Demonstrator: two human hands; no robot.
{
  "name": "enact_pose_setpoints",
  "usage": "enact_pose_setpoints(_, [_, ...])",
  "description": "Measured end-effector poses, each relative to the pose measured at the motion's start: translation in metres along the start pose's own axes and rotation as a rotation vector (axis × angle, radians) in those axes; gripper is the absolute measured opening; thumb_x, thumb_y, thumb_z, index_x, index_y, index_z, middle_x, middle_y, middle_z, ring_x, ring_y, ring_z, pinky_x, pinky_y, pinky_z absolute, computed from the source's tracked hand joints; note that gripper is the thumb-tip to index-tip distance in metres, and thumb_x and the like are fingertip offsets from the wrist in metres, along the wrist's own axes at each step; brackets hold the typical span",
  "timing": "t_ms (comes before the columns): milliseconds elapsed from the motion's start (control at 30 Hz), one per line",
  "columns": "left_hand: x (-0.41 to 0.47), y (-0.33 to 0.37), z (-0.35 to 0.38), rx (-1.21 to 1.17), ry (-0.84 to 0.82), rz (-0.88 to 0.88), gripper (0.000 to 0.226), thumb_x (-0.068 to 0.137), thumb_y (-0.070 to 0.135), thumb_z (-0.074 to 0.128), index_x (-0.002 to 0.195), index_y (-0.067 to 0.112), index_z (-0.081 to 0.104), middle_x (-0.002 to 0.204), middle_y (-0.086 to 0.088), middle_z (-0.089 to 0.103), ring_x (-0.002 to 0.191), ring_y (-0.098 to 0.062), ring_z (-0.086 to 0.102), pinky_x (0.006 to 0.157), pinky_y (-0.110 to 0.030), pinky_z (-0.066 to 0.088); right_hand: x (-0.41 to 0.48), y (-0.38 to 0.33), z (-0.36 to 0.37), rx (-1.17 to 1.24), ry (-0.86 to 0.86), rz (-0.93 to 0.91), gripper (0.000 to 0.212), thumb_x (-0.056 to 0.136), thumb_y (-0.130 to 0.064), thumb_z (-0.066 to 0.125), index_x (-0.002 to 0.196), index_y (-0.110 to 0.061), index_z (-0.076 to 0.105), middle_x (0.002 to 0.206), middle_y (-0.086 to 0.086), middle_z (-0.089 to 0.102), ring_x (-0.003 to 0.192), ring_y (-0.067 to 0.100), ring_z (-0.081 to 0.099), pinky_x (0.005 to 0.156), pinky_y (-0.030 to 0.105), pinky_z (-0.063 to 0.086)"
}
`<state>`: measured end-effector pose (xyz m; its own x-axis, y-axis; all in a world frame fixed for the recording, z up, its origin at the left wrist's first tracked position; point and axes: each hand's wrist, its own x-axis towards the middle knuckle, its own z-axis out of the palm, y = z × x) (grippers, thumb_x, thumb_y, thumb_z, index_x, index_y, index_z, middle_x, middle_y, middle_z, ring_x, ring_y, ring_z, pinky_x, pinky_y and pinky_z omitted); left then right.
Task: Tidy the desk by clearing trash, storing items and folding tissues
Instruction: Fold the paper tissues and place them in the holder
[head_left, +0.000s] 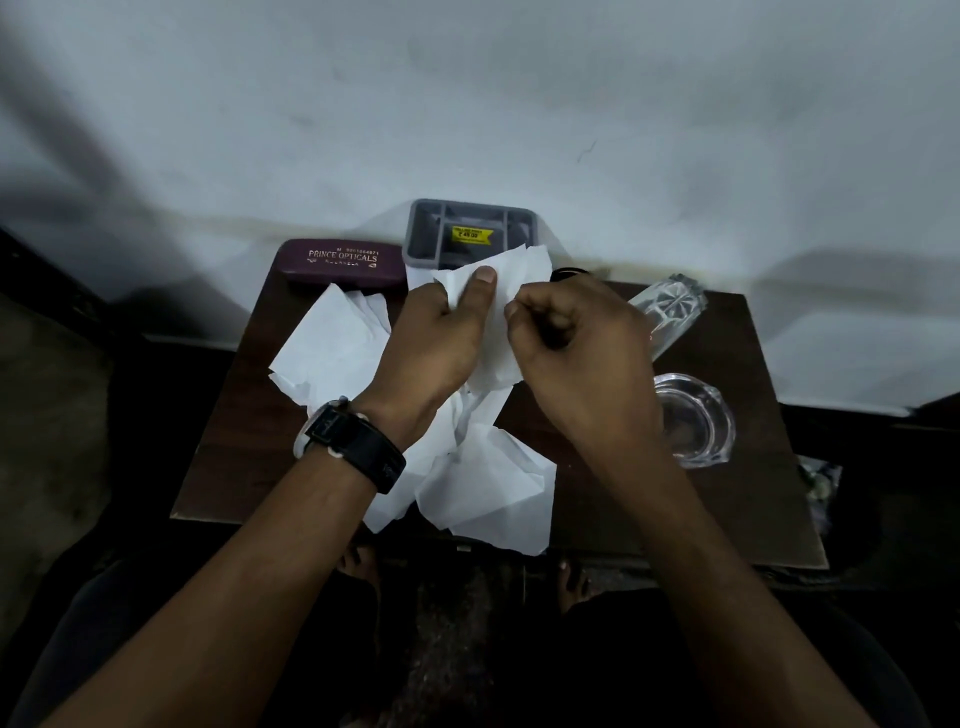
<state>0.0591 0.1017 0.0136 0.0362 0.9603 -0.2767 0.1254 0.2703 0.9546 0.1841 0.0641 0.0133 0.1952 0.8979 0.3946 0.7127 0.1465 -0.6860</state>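
Observation:
A white tissue (522, 273) is held up over the middle of the small dark wooden desk (234, 441). My left hand (436, 343), with a black watch on the wrist, pinches its left side, thumb on top. My right hand (576, 348) is closed on its right edge. Several loose, crumpled tissues (332, 343) lie spread on the desk under and around my hands, some hanging over the front edge (493, 499).
A maroon spectacle case (340, 260) lies at the back left. A grey compartment organiser (470, 231) with a yellow sticker stands at the back centre against the wall. A clear glass (667, 306) lies on its side at the right, with a glass ashtray (696, 421) in front of it.

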Motion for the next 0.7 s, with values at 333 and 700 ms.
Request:
enact_pose_setpoints(333, [0.004, 0.005, -0.002, -0.175, -0.104, -0.148, 0.048, 0.098, 0.054, 0.058, 0.115, 0.011, 0.071, 0.111, -0.010, 0.076, 0.102, -0.026, 0.075, 0.090, -0.047, 0.061, 0.001, 0.005, 0.001, 0.054, -0.055, 0.115, 0.010, 0.091, -0.023, 0.072, 0.096, -0.020, 0.081, 0.088, -0.009, 0.073, 0.082, 0.004, 0.068, 0.079, 0.023, 0.053])
enact_pose_setpoints(700, [0.005, -0.004, -0.004, -0.049, -0.031, -0.056, 0.051, 0.096, 0.058, 0.058, 0.098, 0.008, 0.070, 0.101, -0.013, 0.074, 0.098, -0.023, 0.073, 0.089, -0.041, 0.060, 0.006, 0.000, -0.021, 0.387, -0.014, 0.343, 0.011, 0.090, -0.019, 0.078, 0.094, -0.029, 0.080, 0.086, -0.018, 0.078, 0.085, 0.000, 0.074, 0.083, 0.023, 0.058])
